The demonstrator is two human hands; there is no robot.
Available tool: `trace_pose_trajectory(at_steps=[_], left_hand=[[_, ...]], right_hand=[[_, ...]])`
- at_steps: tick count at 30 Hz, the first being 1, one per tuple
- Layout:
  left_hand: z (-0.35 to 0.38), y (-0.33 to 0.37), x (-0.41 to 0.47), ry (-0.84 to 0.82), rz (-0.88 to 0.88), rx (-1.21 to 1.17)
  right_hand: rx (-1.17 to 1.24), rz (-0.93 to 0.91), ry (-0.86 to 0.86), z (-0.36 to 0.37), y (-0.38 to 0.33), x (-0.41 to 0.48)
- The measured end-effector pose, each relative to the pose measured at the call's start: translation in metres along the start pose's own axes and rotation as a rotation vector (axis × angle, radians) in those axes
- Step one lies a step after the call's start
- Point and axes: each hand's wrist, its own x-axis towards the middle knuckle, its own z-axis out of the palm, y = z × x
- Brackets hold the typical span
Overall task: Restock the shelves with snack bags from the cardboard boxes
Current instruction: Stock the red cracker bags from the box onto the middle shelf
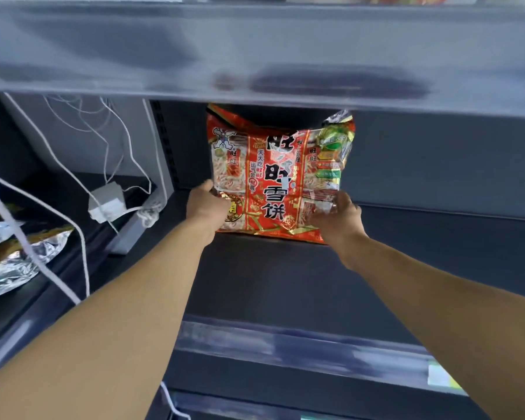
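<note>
Grip: left hand (205, 207), right hand (338, 219) pinch snack bag (273, 177) lower corners, bag between.

We see a snack bag (273, 177) printed bright red, with bold black and white characters, gold borders, a white cartoon figure at its upper left and a green-and-gold panel at its upper right. We note the lower shelf (270, 283) in matt dark grey and the upper shelf (255, 50) in pale blue-grey. At left, the cables (87, 268) and adapter (106, 204) are white, and the foil bags (9, 268) are crinkled silver with yellow. The label (443, 377) is green and white.
</note>
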Motion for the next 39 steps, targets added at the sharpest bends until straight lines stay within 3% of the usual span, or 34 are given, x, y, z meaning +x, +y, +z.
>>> trace_pose_trajectory(at_steps=[5, 14, 19, 23, 27, 32, 39], left_hand=[[0.000, 0.007, 0.004, -0.046, 0.003, -0.102], [-0.001, 0.008, 0.003, -0.077, 0.034, -0.015], [-0.002, 0.010, -0.007, 0.047, 0.043, 0.120], [-0.006, 0.013, -0.032, 0.112, 0.095, 0.192], [0.002, 0.027, -0.082, 0.018, 0.190, 0.272], [0.031, 0.048, -0.171, -0.204, 0.298, 0.341], [0.111, 0.082, -0.316, -0.496, 0.457, 0.432]], right_hand=[[-0.101, 0.016, 0.058, 0.010, -0.002, 0.006], [-0.154, -0.046, 0.028, 0.019, 0.000, 0.008], [-0.210, -0.097, 0.058, 0.013, 0.002, -0.004], [-0.252, -0.242, 0.098, 0.002, 0.001, -0.029], [-0.347, -0.376, 0.043, -0.019, 0.005, -0.060], [-0.411, -0.373, -0.012, -0.077, 0.019, -0.106], [-0.558, -0.353, 0.013, -0.231, 0.072, -0.179]])
